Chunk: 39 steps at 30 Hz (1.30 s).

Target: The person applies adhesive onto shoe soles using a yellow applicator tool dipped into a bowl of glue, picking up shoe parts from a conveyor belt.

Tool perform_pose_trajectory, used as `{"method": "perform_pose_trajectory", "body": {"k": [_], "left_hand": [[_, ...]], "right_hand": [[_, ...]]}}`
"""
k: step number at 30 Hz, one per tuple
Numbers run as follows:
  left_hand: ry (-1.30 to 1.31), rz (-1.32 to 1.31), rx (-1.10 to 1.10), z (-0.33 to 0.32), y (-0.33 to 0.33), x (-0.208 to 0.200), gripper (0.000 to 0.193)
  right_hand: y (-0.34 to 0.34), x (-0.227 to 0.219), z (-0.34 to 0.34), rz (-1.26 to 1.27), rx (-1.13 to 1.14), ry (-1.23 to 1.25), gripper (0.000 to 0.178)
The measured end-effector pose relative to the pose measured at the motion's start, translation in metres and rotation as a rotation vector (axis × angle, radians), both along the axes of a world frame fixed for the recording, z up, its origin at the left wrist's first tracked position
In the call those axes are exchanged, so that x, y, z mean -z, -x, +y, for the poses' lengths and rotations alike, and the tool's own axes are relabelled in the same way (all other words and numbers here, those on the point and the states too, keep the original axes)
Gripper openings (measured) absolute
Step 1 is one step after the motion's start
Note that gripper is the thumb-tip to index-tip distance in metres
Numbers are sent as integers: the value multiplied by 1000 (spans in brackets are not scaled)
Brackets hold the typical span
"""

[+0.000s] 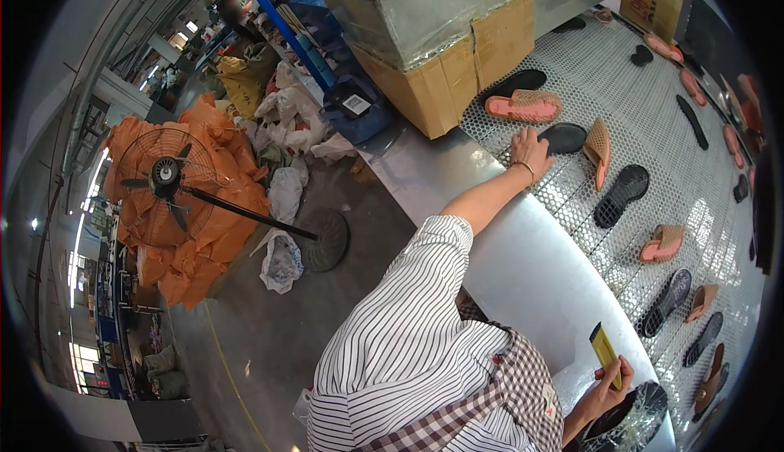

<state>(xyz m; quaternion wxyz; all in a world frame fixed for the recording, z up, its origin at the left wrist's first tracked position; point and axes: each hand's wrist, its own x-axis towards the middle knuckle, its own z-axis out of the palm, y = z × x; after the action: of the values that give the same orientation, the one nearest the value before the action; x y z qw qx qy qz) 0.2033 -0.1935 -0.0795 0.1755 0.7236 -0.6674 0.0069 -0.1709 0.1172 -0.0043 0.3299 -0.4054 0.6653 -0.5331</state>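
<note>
My left hand [531, 151] reaches out over the mesh conveyor [563, 187], its fingers curled at the near end of a black shoe sole [564, 138]. A bracelet circles that wrist. At the lower right, my right hand [608, 382] grips a flat yellow brush [604, 354] with a dark bristle edge pointing up and away. Beside the left hand lie a pink-lined tan slipper upper [523, 106] and another tan woven upper [599, 154] standing on its side. A second black sole [622, 195] lies farther right.
More soles and an upper [661, 244] line the mesh. A smooth metal ledge [523, 260] borders it. A cardboard-clad metal box [457, 60] stands over the far end. A standing fan [166, 173] and orange sacks [196, 264] are at left. A person [237, 15] is in the background.
</note>
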Motion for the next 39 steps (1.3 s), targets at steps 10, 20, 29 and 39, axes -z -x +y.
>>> {"method": "perform_pose_trajectory", "body": {"k": [10, 20, 29, 39], "left_hand": [[-229, 256, -54, 14, 6, -59, 99], [-124, 1637, 283, 114, 7, -69, 83], [-535, 2032, 462, 165, 40, -28, 67], [-737, 2205, 431, 162, 36, -7, 51]], "right_hand": [[16, 16, 12, -58, 74, 193, 8], [23, 17, 20, -340, 309, 134, 18], [11, 20, 14, -315, 304, 87, 30], [42, 40, 8, -321, 311, 53, 32]]}}
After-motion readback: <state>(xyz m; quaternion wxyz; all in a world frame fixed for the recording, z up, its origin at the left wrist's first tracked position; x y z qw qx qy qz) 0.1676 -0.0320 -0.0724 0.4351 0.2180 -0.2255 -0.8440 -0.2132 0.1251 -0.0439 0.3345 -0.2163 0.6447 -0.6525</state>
